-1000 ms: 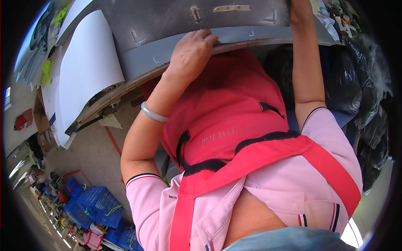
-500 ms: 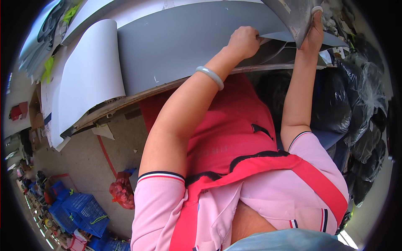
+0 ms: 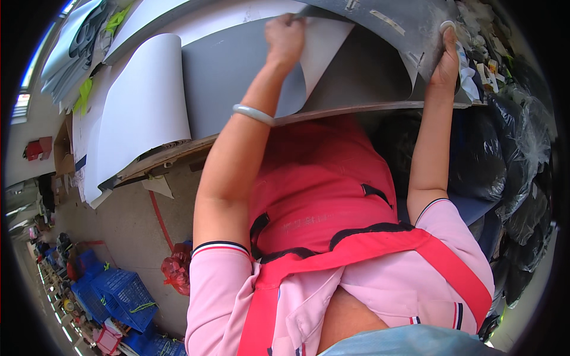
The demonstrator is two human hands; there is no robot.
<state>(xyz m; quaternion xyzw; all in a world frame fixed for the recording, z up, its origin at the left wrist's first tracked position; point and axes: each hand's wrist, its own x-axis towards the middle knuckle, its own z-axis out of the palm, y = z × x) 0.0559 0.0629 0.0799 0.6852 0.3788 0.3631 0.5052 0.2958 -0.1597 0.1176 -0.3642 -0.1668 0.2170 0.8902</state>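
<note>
My left hand [image 3: 285,40], a pale bangle on its wrist, is closed on the edge of a thin grey sheet [image 3: 228,74]. The sheet's pale underside [image 3: 323,50] shows where it is folded back to the left, over a darker grey surface [image 3: 362,74] on the table. My right hand [image 3: 446,62] grips the right edge of a scuffed grey panel [image 3: 409,24], which is raised at the top of the view and has slots in it. Something white sits by the right thumb. The panel hides part of the right fingers.
A curled white sheet [image 3: 145,89] lies at the table's left. Several black plastic bags [image 3: 478,154] crowd the right side below the table. Blue crates [image 3: 122,296] and a red plastic bag [image 3: 177,270] stand on the floor at lower left.
My left hand has moved left and up, carrying the sheet's edge and peeling it back. The grey panel has turned and spread further left across the top, still in my right hand.
</note>
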